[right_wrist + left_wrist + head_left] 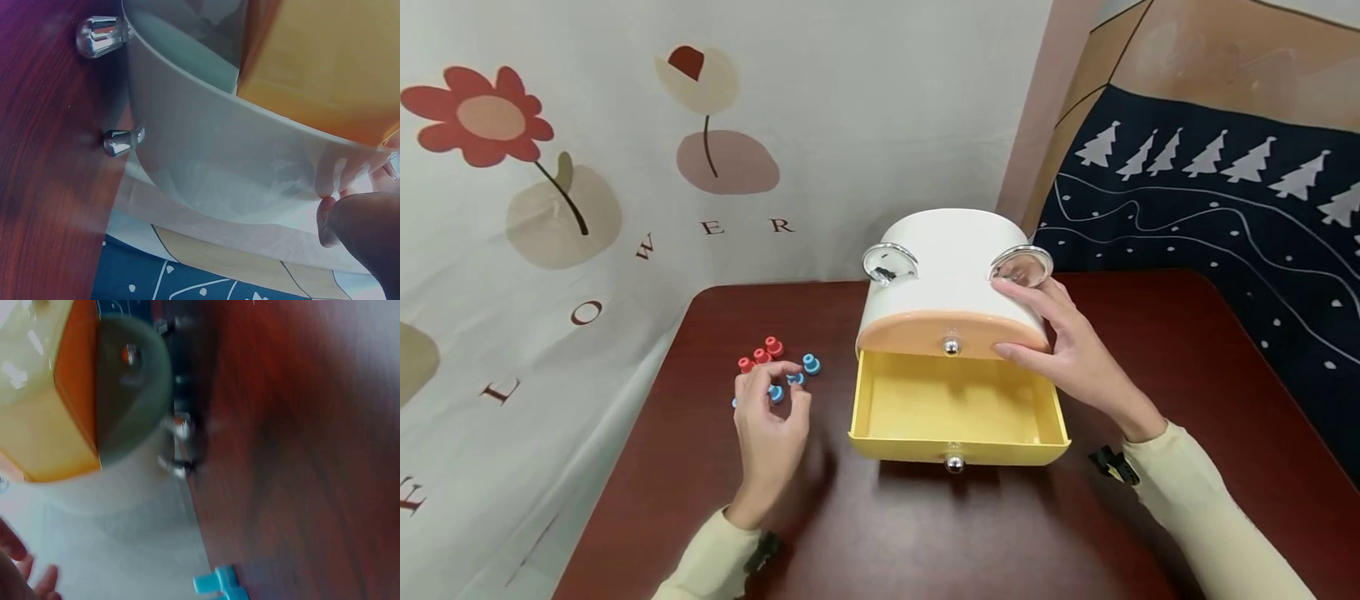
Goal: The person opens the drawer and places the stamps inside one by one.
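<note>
Your right hand (1067, 350) rests flat-fingered against the white drawer box (951, 275); keep it braced. Your left hand (769, 421) pinches a blue peg (777, 393) on the counter (1150, 350); lift cleanly toward the open yellow drawer (955, 408).

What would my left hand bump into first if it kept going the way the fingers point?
Probably the red and blue pegs on the table: the left hand points at them, fingertips possibly touching a blue one already.

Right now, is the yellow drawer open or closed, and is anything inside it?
Open and empty: the yellow drawer is pulled out from the white box, showing only its bare floor.
</note>
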The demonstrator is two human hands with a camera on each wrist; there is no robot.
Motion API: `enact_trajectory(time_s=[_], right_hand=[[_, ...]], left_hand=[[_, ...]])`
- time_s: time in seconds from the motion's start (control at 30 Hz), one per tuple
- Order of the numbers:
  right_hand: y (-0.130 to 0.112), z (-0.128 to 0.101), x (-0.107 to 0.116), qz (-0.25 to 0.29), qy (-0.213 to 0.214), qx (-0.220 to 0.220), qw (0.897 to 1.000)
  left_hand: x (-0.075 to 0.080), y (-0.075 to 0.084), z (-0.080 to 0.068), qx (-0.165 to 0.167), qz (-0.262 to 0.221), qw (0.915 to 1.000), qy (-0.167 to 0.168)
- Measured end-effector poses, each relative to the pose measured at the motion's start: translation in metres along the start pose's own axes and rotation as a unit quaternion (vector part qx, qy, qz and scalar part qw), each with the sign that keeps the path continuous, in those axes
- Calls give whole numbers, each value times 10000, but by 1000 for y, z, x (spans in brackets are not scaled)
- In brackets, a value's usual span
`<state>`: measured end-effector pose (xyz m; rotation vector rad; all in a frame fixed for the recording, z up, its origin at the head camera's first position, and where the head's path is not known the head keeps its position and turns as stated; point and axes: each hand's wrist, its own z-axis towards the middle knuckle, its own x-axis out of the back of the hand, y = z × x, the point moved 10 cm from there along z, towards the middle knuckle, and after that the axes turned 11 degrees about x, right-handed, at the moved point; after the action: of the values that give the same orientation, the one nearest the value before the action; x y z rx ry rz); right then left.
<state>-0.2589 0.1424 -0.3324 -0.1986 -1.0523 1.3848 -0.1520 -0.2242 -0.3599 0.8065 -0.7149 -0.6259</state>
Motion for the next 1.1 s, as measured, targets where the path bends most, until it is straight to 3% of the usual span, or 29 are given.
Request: enact_trajectory(time_s=[0.2, 0.33, 0.5, 0.77, 0.93, 1.1], right_hand=[[0, 3, -6, -12, -106, -3, 9999], [-2, 3, -2, -25, -52, 0, 10000], [-3, 1, 4, -55, -1, 17, 10000], [0, 4, 2, 37, -3, -11, 10000], [3, 4, 2, 34, 21, -77, 10000], [3, 3, -1, 80, -13, -52, 10000]], left_hand=[[-10, -21, 12, 310, 598, 9955, -663], [-19, -33, 21, 399, 803, 9927, -801], [-30, -54, 32, 752, 1121, 9863, -952], [-46, -72, 49, 648, 2040, 9655, -1483], [-54, -80, 51, 624, 2149, 9590, -1738], [-56, -89, 49, 815, 2206, 9550, -1805]])
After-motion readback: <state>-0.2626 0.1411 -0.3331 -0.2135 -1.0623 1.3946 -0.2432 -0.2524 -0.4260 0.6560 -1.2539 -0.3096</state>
